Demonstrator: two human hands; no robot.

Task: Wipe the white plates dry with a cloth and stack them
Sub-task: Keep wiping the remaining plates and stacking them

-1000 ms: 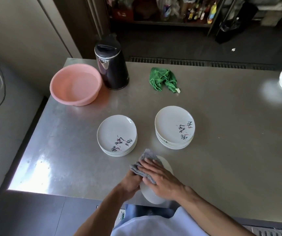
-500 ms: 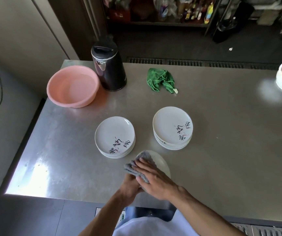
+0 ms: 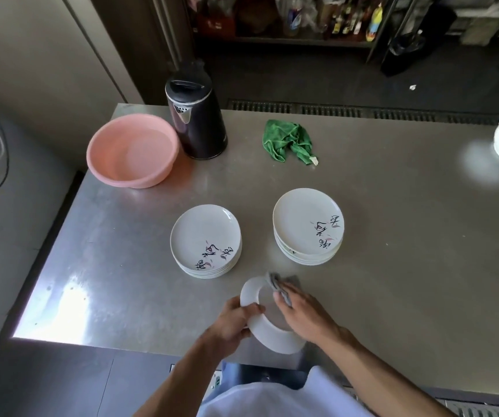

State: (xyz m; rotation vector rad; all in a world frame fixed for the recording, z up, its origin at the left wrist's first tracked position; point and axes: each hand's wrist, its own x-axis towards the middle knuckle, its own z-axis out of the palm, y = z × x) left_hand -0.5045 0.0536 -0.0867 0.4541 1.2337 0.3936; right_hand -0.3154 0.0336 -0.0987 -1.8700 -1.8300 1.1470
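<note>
the round white plate (image 3: 272,337) is held tilted above the near edge of the grey steel table (image 3: 392,266), a little nearer than the left stack of printed white plates (image 3: 206,240) and the right stack (image 3: 308,225). the left hand (image 3: 233,323) grips its left rim, with the thumb curled over the edge. the right hand (image 3: 305,317) keeps rather straight fingers and presses the crumpled grey cloth (image 3: 278,285) onto its face. the plate is probably stiff, light, breakable, and slippery while wet, so the rim seems the surest hold.
</note>
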